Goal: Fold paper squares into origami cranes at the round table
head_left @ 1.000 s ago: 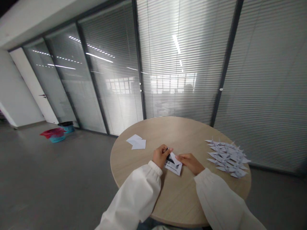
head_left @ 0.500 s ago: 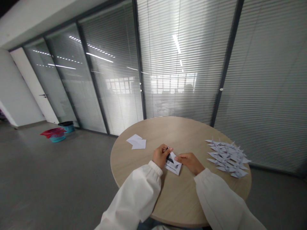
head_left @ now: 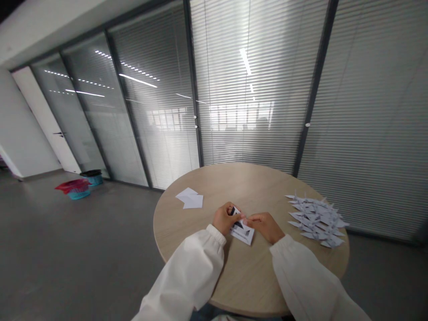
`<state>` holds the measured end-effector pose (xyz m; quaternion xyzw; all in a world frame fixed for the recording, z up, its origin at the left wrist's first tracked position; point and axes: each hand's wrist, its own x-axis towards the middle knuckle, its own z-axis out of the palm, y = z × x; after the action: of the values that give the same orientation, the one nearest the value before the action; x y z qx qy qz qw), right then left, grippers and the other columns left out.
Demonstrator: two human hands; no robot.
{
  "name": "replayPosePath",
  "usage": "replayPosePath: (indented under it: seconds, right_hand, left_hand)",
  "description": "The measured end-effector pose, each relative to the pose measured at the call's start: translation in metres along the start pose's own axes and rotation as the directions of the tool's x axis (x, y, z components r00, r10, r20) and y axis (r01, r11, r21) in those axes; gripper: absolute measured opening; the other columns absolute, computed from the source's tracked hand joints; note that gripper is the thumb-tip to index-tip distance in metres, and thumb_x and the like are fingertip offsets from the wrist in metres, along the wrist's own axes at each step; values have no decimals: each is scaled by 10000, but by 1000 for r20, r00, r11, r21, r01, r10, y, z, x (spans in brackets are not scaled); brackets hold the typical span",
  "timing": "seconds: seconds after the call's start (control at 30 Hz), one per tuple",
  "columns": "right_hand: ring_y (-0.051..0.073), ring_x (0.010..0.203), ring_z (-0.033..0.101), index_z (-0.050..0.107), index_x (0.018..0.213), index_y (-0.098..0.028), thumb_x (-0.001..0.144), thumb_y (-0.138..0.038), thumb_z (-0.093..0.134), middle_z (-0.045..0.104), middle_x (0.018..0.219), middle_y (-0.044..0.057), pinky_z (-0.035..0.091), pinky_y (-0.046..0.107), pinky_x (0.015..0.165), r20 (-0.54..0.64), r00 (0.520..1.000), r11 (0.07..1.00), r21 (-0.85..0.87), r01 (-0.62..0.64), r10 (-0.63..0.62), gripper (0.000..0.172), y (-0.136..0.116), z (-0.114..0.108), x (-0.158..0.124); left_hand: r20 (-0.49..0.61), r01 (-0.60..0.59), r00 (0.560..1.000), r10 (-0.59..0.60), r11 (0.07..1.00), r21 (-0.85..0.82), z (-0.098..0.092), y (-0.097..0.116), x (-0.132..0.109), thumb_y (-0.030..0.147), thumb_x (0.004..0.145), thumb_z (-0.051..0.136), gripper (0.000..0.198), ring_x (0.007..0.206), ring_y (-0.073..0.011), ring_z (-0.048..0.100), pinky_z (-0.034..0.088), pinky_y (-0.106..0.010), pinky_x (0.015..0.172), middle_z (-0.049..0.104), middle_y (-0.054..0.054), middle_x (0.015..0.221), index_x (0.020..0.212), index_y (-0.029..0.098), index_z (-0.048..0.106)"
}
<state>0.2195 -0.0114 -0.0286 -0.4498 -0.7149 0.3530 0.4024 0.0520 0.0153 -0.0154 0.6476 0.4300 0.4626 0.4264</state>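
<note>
A folded sheet of paper [head_left: 245, 235] with dark print on one face is held just above or on the table, between my two hands. My left hand [head_left: 224, 218] grips its upper left part, thumb on top and fingers behind. My right hand [head_left: 265, 225] pinches its right side, with the thumb and fingertips close to the left thumb. Part of the paper is hidden under the fingers. To the right lies a pile of folded paper cranes [head_left: 316, 220]. At the left are white folded paper pieces [head_left: 192, 200], overlapping one another.
The round wooden table [head_left: 249, 278] stands in front of a glass partition with blinds [head_left: 250, 147]. On the floor at left are a bin with a red liner [head_left: 78, 189] and a bin with a black liner [head_left: 95, 177]. A white door [head_left: 47, 120] is farther back.
My left thumb has moved down and right over the paper, toward my right fingertips. The white flap that showed between the hands is now less visible, and more print shows.
</note>
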Motion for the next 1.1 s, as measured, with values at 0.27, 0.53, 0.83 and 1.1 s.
replayPosePath:
  seconds: [0.27, 0.53, 0.83, 1.1]
  right_hand:
    - [153, 569, 556, 701, 667, -120, 743, -443, 569, 640, 599, 23, 398, 231, 546, 12, 1000, 1000, 17, 2, -2, 357, 0, 1, -1]
    - [182, 649, 602, 683, 707, -115, 745, -454, 563, 672, 675, 42, 429, 249, 601, 16, 1000, 997, 76, 9, -11, 361, -3, 1, 0]
    - [206, 677, 634, 696, 764, -132, 707, -483, 584, 694, 706, 58, 471, 280, 632, -70, 997, 983, 183, -17, 30, 373, 4, -1, 3]
    - [209, 666, 634, 695, 716, -147, 731, -453, 572, 688, 682, 42, 468, 271, 612, -115, 993, 992, 126, 30, -16, 330, 0, -1, 1]
  left_hand:
    - [16, 19, 1000, -19, 1000, -17, 1, -4, 0, 385, 545, 725, 341, 447, -80, 477, 325, -184, 424, 532, 34, 520, 709, 126, 576]
    - [-70, 8, 998, -7, 1000, 19, 0, -2, -1, 418, 639, 636, 304, 437, -75, 444, 315, -188, 420, 524, 22, 504, 663, 118, 596]
    - [-88, -15, 996, 2, 989, -144, -3, -4, 3, 528, 649, 617, 411, 516, -127, 568, 407, -214, 479, 643, -46, 612, 655, 117, 602]
    - [-49, -22, 999, 9, 961, -277, -1, 2, 0, 525, 620, 653, 413, 544, -147, 597, 439, -234, 510, 662, -58, 636, 664, 121, 579]
